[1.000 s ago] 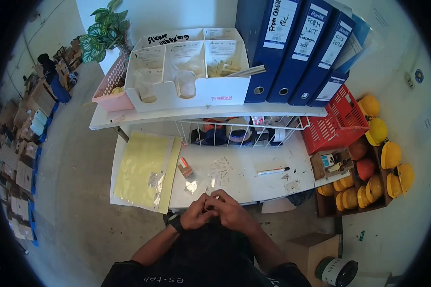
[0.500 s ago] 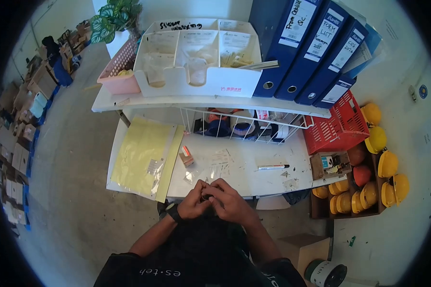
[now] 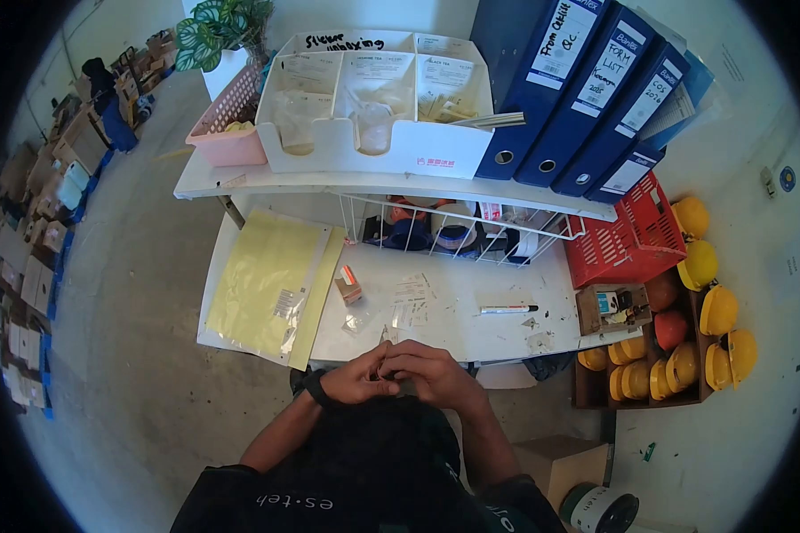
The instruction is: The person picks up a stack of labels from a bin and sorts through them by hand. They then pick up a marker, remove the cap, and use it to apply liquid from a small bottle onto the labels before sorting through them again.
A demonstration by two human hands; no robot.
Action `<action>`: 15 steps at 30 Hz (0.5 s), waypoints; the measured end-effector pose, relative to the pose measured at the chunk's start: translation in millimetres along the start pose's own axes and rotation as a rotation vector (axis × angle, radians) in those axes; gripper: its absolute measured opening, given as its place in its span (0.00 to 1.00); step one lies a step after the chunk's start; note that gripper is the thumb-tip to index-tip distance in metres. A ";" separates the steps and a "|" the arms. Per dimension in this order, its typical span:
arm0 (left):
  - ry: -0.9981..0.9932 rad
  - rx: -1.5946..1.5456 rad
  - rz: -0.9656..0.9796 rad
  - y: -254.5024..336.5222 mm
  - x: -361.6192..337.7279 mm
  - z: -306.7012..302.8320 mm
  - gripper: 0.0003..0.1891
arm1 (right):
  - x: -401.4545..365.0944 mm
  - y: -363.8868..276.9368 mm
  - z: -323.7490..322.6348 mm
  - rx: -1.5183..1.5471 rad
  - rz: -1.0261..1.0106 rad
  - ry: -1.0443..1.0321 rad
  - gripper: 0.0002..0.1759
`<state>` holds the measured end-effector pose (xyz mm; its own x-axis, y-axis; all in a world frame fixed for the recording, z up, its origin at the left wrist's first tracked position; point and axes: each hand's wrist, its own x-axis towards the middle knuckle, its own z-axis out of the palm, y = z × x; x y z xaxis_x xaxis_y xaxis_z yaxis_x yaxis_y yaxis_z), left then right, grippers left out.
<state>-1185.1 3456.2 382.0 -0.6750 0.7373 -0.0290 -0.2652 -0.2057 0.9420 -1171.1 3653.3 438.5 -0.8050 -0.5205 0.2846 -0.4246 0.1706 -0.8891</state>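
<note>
My left hand (image 3: 357, 379) and my right hand (image 3: 428, 377) meet in front of the desk's near edge. Their fingers curl together, fingertips touching; whatever small thing lies between them is too hidden to name. Just beyond the hands on the desk (image 3: 444, 336) are small clear plastic bags (image 3: 356, 322) and a sheet of small labels (image 3: 412, 298). A small brown box (image 3: 348, 289) with an orange mark stands near the bags. To the right rests a white marker pen (image 3: 507, 309) with a dark cap.
A yellow plastic-wrapped pack (image 3: 262, 289) covers the desk's left side. Above, a shelf (image 3: 329, 182) bears a white divided box (image 3: 436, 151), a pink basket (image 3: 231, 142) and blue binders (image 3: 542, 115). A wire basket (image 3: 458, 233) of tape rolls hangs below. Right are a red crate (image 3: 615, 244) and yellow helmets (image 3: 718, 309).
My left hand has turned and its thumb now points toward the right hand. The right fingers have stretched out over the left fingertips. The view has shifted slightly.
</note>
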 end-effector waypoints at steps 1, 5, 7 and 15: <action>-0.116 0.025 0.009 2.1 1.1 -4.1 0.30 | 0.0 -0.4 -0.5 0.002 0.003 -0.003 0.21; -0.407 -0.150 -0.112 8.0 -7.9 -13.0 0.34 | 4.4 -12.9 -5.2 0.022 -0.155 -0.153 0.22; -0.464 -0.112 -0.100 7.2 -7.8 -18.5 0.34 | 6.1 -21.5 -7.7 0.000 -0.253 -0.192 0.22; -0.325 -0.086 0.051 18.2 -2.0 -17.4 0.37 | 20.7 -49.3 -13.9 0.000 -0.191 0.011 0.15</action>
<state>-1200.6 3439.7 393.4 -0.4379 0.8882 0.1387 -0.3033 -0.2912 0.9073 -1172.6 3645.7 493.2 -0.7142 -0.5343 0.4522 -0.5703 0.0695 -0.8185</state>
